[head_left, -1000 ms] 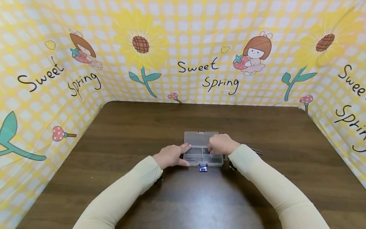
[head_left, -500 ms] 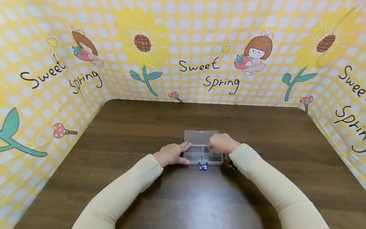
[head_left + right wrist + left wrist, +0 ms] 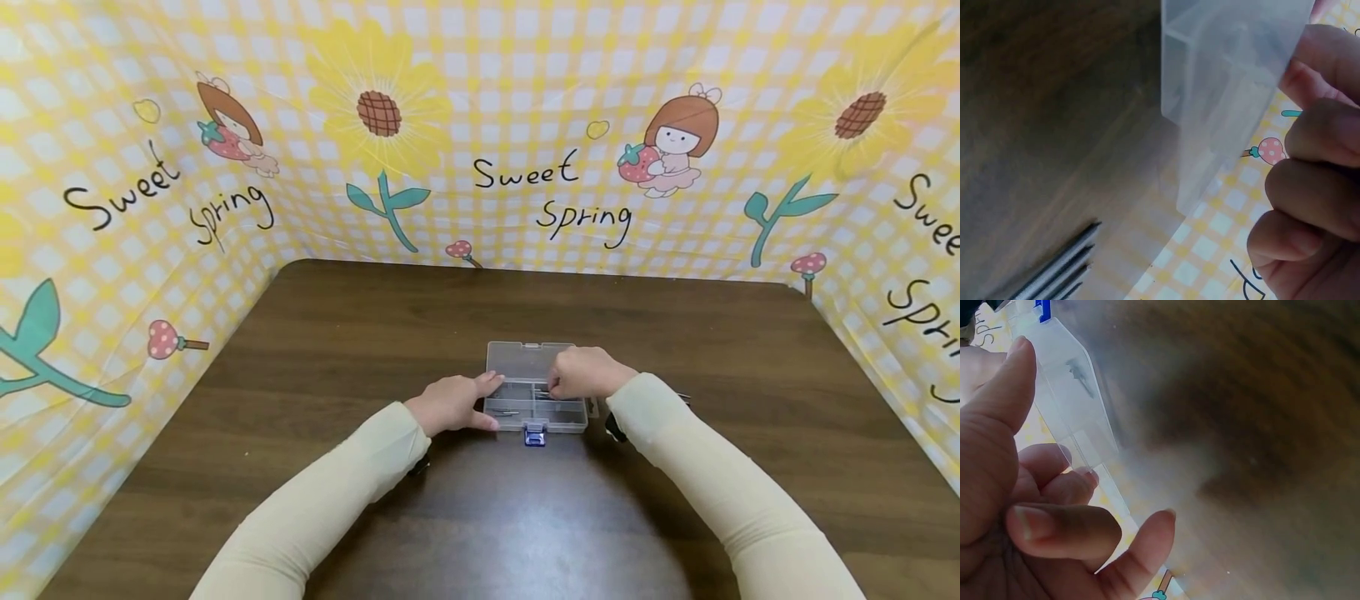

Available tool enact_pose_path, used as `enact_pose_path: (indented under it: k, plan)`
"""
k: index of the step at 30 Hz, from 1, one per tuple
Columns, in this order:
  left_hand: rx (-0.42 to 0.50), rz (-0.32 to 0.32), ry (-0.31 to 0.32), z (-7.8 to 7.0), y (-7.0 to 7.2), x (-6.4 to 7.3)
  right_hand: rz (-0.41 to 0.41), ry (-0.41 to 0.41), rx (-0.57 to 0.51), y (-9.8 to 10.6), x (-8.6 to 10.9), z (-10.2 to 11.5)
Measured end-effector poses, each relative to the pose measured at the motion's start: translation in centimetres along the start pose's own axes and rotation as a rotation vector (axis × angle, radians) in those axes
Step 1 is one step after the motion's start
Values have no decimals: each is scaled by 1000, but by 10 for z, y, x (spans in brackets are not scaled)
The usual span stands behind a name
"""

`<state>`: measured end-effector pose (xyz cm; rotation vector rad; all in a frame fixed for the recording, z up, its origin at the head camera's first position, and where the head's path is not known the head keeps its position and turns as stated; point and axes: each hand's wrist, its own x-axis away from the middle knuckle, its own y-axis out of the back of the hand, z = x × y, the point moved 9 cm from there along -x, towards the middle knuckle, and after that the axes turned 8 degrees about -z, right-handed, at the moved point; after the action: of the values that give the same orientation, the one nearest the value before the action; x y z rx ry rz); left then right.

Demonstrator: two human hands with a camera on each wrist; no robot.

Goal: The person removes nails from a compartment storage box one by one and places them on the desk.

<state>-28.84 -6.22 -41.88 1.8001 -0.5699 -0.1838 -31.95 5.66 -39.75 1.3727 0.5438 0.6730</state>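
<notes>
A clear plastic compartment box (image 3: 512, 427) stands on the table with its lid (image 3: 517, 360) raised at the back and a blue latch (image 3: 535, 437) at its front. My left hand (image 3: 450, 403) grips the box's left side, thumb at the front corner and index finger at the back. My right hand (image 3: 588, 372) dips its curled fingers into the back right compartment. A thin metal piece (image 3: 542, 393) shows at those fingertips, partly hidden by them. Small metal pieces (image 3: 504, 412) lie in the front left compartment; in the left wrist view they look dark and slender.
Several thin metal rods (image 3: 1054, 269) lie side by side on the table to the right of the box, mostly behind the right forearm in the head view. A checked yellow cloth (image 3: 540, 75) walls the brown table (image 3: 360, 317) at the back and sides.
My right hand has shifted slightly within the back right compartment, and a thin metal piece now shows more plainly by its fingertips. My left hand keeps its place on the box.
</notes>
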Motion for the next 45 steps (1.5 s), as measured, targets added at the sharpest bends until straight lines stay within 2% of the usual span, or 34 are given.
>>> enact_pose_path:
  k: [6, 14, 27, 36, 45]
  plan:
    - [7, -5, 12, 1, 1, -1, -19, 7, -24, 0, -2, 0]
    - [6, 2, 6, -1, 0, 0, 8, -23, -112, -2, 1, -6]
    - [6, 0, 8, 0, 3, -2, 4, -91, -93, 12, 13, -21]
    - [11, 8, 5, 0, 0, -1, 13, -113, -97, 15, 26, -30]
    - [16, 8, -5, -1, 0, 0, -4, -172, -127, 18, 51, -54]
